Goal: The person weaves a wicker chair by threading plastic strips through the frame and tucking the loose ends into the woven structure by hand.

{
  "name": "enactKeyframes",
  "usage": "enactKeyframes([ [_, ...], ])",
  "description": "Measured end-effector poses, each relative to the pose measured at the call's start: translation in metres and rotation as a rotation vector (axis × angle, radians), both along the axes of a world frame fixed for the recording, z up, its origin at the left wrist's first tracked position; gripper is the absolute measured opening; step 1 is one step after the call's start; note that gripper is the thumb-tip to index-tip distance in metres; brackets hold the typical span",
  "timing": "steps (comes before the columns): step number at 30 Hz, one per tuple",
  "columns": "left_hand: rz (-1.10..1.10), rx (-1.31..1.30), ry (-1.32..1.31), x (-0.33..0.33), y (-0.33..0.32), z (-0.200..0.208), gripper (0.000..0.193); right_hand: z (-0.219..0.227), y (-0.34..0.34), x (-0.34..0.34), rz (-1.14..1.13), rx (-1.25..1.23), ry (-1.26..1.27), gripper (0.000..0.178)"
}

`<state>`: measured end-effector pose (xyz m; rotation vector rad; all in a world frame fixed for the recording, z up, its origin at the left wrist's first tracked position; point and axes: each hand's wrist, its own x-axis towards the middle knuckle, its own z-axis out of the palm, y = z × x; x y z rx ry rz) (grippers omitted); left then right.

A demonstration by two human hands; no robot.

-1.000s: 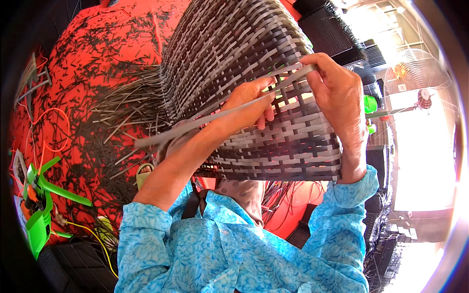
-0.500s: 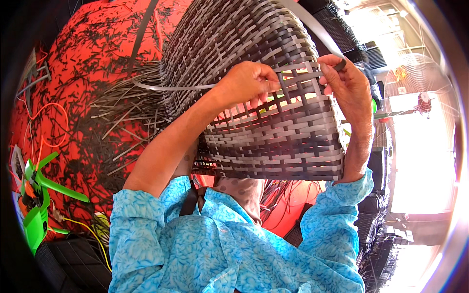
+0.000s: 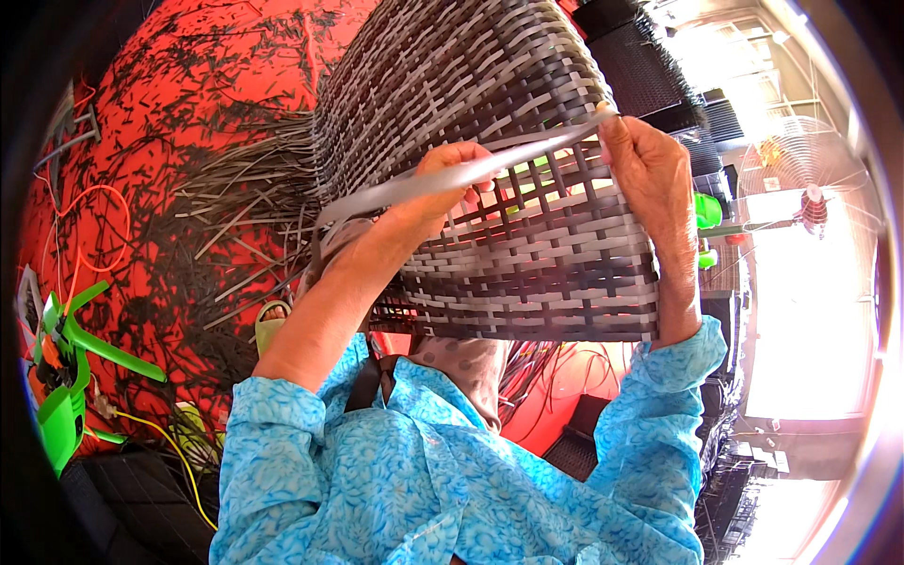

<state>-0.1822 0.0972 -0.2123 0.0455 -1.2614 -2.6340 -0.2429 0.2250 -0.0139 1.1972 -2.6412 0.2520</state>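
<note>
In front of me stands a large woven piece (image 3: pixel 556 250) of dark and grey flat plastic strands, curving like a basket or seat. Part of its weave is open, with gaps between the strands. My right hand (image 3: pixel 652 168) is closed at its right edge, pinching a long grey plastic strip (image 3: pixel 541 149) between thumb and finger. Blurred by motion, that strip runs leftward across my left hand (image 3: pixel 426 217). The left fingers are curled beside the gap; whether they hold a strand is hidden. A bundle of loose strand ends (image 3: pixel 259 169) sticks out at the piece's left side.
Dark offcuts lie over the red floor (image 3: pixel 273 47). A bright green object with arms (image 3: pixel 104 348) and a yellow cord (image 3: pixel 174 443) are at the lower left. Dark woven pieces (image 3: pixel 640 61) stand at the right, near a wire-caged fan (image 3: pixel 810 202).
My left hand has drawn back left from the weave. My right hand has shifted slightly left and down, and the grey strip now stretches across both hands.
</note>
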Motion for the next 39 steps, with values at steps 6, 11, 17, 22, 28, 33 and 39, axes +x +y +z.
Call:
enactKeyframes([
  [6, 0.134, -0.062, -0.033, 0.005, 0.005, -0.005, 0.015, 0.002, -0.015, -0.006, 0.12, -0.422, -1.17, 0.044],
  [11, 0.165, -0.032, -0.02, 0.0, 0.001, -0.005, 0.014, -0.011, -0.027, -0.017, 0.137, -0.981, -1.294, 0.029],
  [17, 0.134, 0.028, 0.165, 0.004, -0.006, -0.005, 0.01, -0.039, -0.025, -0.011, 0.64, 0.186, 0.055, 0.013],
  [22, 0.223, -0.093, 0.241, 0.006, -0.005, -0.009, 0.011, -0.044, -0.027, -0.013, 0.556, 0.378, 0.2, 0.011],
  [28, 0.044, 0.015, 0.062, 0.007, -0.004, -0.013, 0.018, -0.038, -0.03, -0.013, 0.558, 0.349, 0.199, 0.013],
  [33, -0.187, -0.149, -0.056, 0.01, 0.001, -0.008, 0.037, -0.038, -0.027, -0.018, 0.499, 0.433, 0.192, 0.01],
  [39, -0.324, -0.161, -0.121, -0.003, 0.009, 0.003, 0.049, -0.054, -0.019, -0.03, 0.603, 0.423, 0.479, 0.01],
])
